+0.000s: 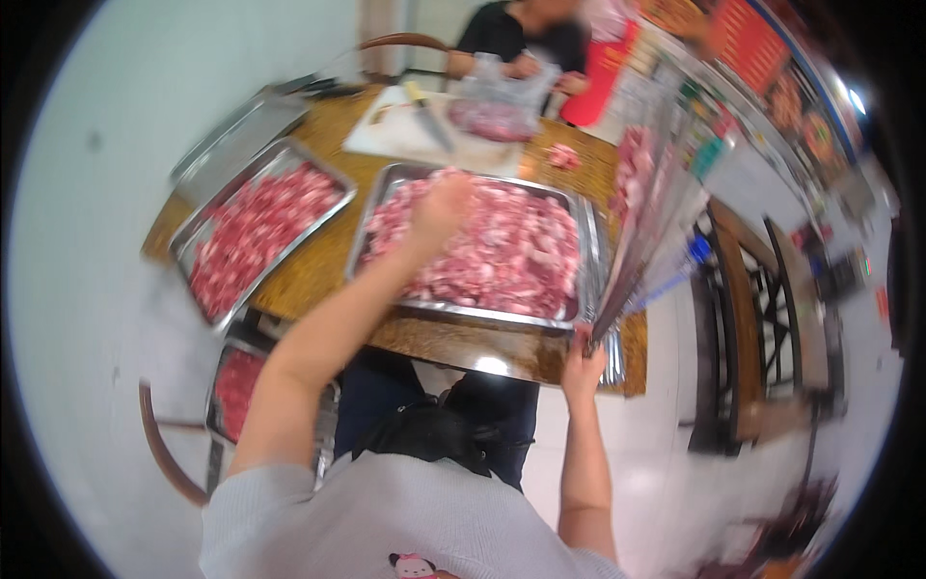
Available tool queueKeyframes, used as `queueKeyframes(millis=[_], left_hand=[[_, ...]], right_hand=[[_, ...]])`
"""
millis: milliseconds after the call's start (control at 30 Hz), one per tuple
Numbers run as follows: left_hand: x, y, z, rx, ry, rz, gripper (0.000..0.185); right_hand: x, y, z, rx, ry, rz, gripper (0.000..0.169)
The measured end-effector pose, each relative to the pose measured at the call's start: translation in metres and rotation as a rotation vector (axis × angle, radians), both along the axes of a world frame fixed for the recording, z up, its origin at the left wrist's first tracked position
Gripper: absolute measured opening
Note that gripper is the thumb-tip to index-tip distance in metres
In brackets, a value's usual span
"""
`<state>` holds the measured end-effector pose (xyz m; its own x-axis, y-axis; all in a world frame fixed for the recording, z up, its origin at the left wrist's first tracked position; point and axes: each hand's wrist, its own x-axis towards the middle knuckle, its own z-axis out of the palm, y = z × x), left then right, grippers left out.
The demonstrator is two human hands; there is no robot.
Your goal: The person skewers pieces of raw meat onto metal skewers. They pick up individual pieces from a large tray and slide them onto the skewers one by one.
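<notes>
A large metal tray (470, 313) filled with chunks of raw meat (506, 246) lies before me on the brown table. My left hand (445, 206) is over the tray's far left part, at the meat. It is blurred and its fingertips are hidden, so I cannot tell what they hold. At the tray's near right corner, my right hand (583, 365) grips the lower ends of a bundle of long metal skewers (623, 275). The bundle slants up to the right and is smeared by motion. Pink meat (633, 170) shows beside its upper part; whether it is threaded on cannot be told.
More meat fills a tilted tray (346, 194) at left and a lower tray (239, 391). A knife (432, 121) lies on a white cutting board (369, 137). Across the table a person (499, 36) handles a plastic bag (499, 87) of meat. Benches (745, 326) stand at right.
</notes>
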<state>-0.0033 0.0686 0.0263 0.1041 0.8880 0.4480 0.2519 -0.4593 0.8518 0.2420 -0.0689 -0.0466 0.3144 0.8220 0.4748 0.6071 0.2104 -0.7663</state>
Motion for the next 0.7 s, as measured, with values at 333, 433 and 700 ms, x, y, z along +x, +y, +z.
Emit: queueKeyframes(millis=[333, 433, 700], left_hand=[[-0.069, 0.104, -0.049, -0.567, 0.289, 0.148, 0.065], [-0.069, 0.119, -0.058, -0.563, 0.264, 0.123, 0.065], [-0.060, 0.110, -0.037, -1.096, -0.430, -0.298, 0.064]], right_hand=[[0.043, 0.073, 0.031, -0.104, -0.092, -0.127, 0.015], [0.040, 0.089, 0.021, -0.178, -0.077, -0.112, 0.015], [0.032, 0.106, 0.006, -0.218, -0.252, -0.094, 0.019]])
